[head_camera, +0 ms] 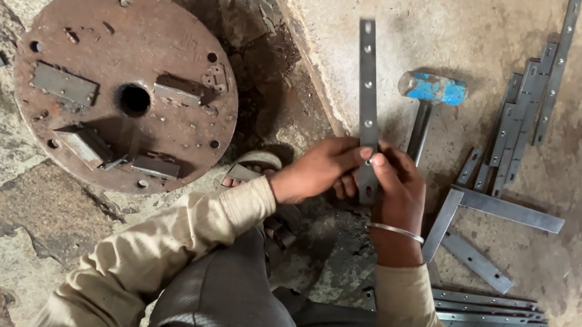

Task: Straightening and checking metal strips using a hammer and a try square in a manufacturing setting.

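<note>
Both hands, left hand point(320, 171) and right hand point(395, 189), fingers clamped on upright grey perforated metal strip point(367, 91).

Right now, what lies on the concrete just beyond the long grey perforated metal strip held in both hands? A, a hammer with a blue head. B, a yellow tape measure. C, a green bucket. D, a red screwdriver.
A: the blue-headed hammer lies just right of the perforated strip that both hands hold.

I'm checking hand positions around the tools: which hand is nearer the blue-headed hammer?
Right. The right hand grips the metal strip just below the hammer; the left hand holds the same strip from the far side, farther off.
</note>
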